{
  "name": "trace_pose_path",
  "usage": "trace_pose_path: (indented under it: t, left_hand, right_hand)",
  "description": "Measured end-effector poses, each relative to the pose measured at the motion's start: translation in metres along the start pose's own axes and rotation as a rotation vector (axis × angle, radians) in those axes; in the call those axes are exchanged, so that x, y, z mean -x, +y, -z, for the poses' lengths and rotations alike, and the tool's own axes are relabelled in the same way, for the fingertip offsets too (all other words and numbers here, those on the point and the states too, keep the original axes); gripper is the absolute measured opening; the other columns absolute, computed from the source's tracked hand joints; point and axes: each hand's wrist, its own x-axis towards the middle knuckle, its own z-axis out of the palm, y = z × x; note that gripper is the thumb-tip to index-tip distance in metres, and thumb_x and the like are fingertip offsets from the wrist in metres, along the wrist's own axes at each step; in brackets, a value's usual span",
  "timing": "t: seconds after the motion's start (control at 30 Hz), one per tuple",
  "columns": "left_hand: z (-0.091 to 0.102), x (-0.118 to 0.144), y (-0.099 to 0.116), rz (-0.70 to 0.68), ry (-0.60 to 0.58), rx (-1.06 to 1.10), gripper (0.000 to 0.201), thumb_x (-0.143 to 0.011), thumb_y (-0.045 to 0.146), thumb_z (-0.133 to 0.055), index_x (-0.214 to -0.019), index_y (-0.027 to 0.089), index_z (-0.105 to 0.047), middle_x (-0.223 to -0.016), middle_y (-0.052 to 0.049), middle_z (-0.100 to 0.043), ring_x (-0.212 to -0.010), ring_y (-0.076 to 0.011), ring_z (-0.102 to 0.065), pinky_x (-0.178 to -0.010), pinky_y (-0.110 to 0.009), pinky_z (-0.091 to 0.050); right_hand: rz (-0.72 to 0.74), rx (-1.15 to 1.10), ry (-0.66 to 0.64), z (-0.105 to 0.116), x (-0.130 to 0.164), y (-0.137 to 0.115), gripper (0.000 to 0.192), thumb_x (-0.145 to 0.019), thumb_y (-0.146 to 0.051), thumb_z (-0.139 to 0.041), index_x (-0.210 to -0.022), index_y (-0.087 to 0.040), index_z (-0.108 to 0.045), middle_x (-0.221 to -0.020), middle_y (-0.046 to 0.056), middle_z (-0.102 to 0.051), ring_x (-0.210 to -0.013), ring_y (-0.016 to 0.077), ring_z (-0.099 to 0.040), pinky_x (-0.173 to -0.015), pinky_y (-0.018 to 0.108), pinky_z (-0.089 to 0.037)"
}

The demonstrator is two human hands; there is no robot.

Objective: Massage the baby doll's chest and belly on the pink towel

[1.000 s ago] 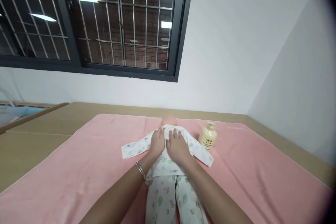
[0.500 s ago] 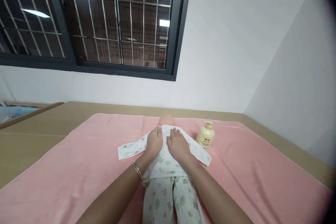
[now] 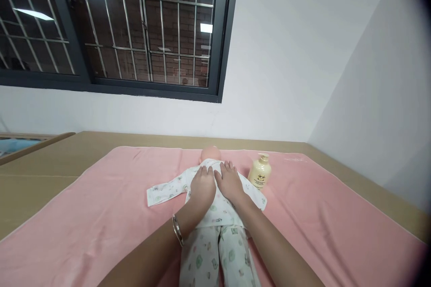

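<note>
A baby doll lies on its back with its bald head [image 3: 210,154] toward the wall. It wears a white long-sleeved top [image 3: 218,216] with a small green print and matching trousers [image 3: 202,255]. My left hand [image 3: 203,188], a silver bangle at its wrist, rests on the chest left of centre, fingers pointing up toward the head. Beside it, my right hand [image 3: 230,184] lies flat on the right side of the chest, fingers outstretched. Neither hand grips anything. The sleeves spread outward on both sides.
A pale yellow pump bottle [image 3: 260,174] stands just beyond the doll's right-hand sleeve. Under everything is a pink sheet [image 3: 107,215] on a tan surface [image 3: 43,188]. Behind rise a white wall [image 3: 276,63] and a dark-framed barred window [image 3: 215,54].
My left hand has slid inward across the chest, closer to my right hand. My right hand stays on the chest. The whole view has shifted slightly.
</note>
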Motion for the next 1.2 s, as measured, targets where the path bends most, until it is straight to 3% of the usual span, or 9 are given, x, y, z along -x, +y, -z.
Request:
trace_pose_path:
  t: [0.2,0.33,0.43,0.53,0.67,0.8,0.9,1.03,1.2]
  left_hand:
    - [-0.004,-0.019,-0.025,0.122,-0.051,0.188,0.044,-0.091,0.035,-0.042,-0.121,0.007,-0.059,-0.125,-0.021,-0.062,-0.12,-0.0317,-0.054,-0.102,-0.043,-0.039]
    - [-0.004,-0.026,-0.031,0.088,-0.081,0.135,0.044,-0.094,0.034,-0.036,-0.121,0.009,-0.06,-0.123,-0.018,-0.063,-0.119,-0.0289,-0.055,-0.101,-0.04,-0.039]
    - [-0.002,-0.02,-0.023,0.001,-0.048,0.048,0.041,-0.094,0.025,-0.035,-0.123,0.008,-0.059,-0.122,-0.019,-0.063,-0.118,-0.0299,-0.055,-0.102,-0.042,-0.037]
    - [0.001,-0.012,-0.012,-0.043,-0.057,-0.009,0.037,-0.092,0.02,-0.036,-0.107,0.009,-0.067,-0.108,-0.019,-0.068,-0.104,-0.0303,-0.061,-0.093,-0.042,-0.043]
    - [0.002,-0.004,-0.008,-0.016,-0.048,-0.032,0.036,-0.092,0.02,-0.035,-0.088,0.012,-0.07,-0.094,-0.017,-0.069,-0.092,-0.0291,-0.065,-0.082,-0.04,-0.048]
    - [-0.003,-0.007,-0.017,-0.039,0.005,0.064,0.037,-0.092,0.022,-0.035,-0.105,0.011,-0.068,-0.118,-0.017,-0.066,-0.115,-0.0287,-0.058,-0.1,-0.04,-0.042]
    - [-0.009,-0.015,-0.027,-0.048,-0.036,0.137,0.042,-0.091,0.026,-0.039,-0.124,0.009,-0.059,-0.133,-0.016,-0.058,-0.127,-0.0283,-0.05,-0.109,-0.04,-0.035]
    - [-0.015,-0.024,-0.034,0.001,-0.085,0.173,0.049,-0.088,0.029,-0.042,-0.13,0.008,-0.054,-0.138,-0.016,-0.054,-0.13,-0.0286,-0.046,-0.112,-0.041,-0.031]
    - [-0.017,-0.022,-0.033,-0.019,-0.035,0.177,0.047,-0.09,0.027,-0.039,-0.129,0.008,-0.056,-0.135,-0.016,-0.057,-0.129,-0.0285,-0.048,-0.111,-0.043,-0.032]
  right_hand:
    - [0.007,0.185,-0.063,0.017,0.017,-0.029,0.053,-0.098,-0.034,-0.027,-0.136,-0.002,-0.047,-0.137,0.024,-0.05,-0.131,0.0308,-0.043,-0.11,0.044,-0.024]
    - [-0.027,0.233,-0.084,0.021,0.023,-0.04,0.054,-0.098,-0.032,-0.027,-0.135,0.001,-0.047,-0.134,0.027,-0.052,-0.125,0.0333,-0.049,-0.107,0.045,-0.028]
    - [-0.003,0.158,-0.092,0.016,0.014,-0.032,0.056,-0.098,-0.035,-0.026,-0.137,0.001,-0.043,-0.14,0.027,-0.046,-0.132,0.0321,-0.042,-0.109,0.044,-0.026]
    - [0.052,0.084,-0.099,0.009,-0.003,-0.016,0.056,-0.097,-0.031,-0.028,-0.141,0.002,-0.037,-0.148,0.024,-0.036,-0.139,0.0298,-0.031,-0.112,0.042,-0.022]
    - [0.13,0.053,-0.082,0.005,-0.015,-0.004,0.051,-0.095,-0.028,-0.034,-0.137,-0.002,-0.044,-0.142,0.018,-0.047,-0.134,0.0249,-0.04,-0.111,0.035,-0.024]
    - [0.133,0.047,0.022,0.004,-0.008,-0.008,0.046,-0.095,-0.027,-0.035,-0.133,-0.006,-0.049,-0.133,0.016,-0.056,-0.123,0.0237,-0.05,-0.106,0.032,-0.031]
    - [0.138,0.074,0.098,0.003,0.001,-0.014,0.041,-0.095,-0.025,-0.034,-0.125,-0.011,-0.056,-0.124,0.013,-0.063,-0.117,0.0238,-0.055,-0.103,0.032,-0.034]
    - [0.168,0.152,0.106,0.002,0.014,-0.021,0.04,-0.095,-0.023,-0.032,-0.121,-0.011,-0.06,-0.121,0.014,-0.065,-0.115,0.0256,-0.057,-0.103,0.035,-0.035]
    - [0.164,0.151,0.049,0.003,0.018,-0.021,0.044,-0.095,-0.025,-0.032,-0.13,-0.009,-0.055,-0.131,0.016,-0.059,-0.123,0.0269,-0.053,-0.106,0.038,-0.034]
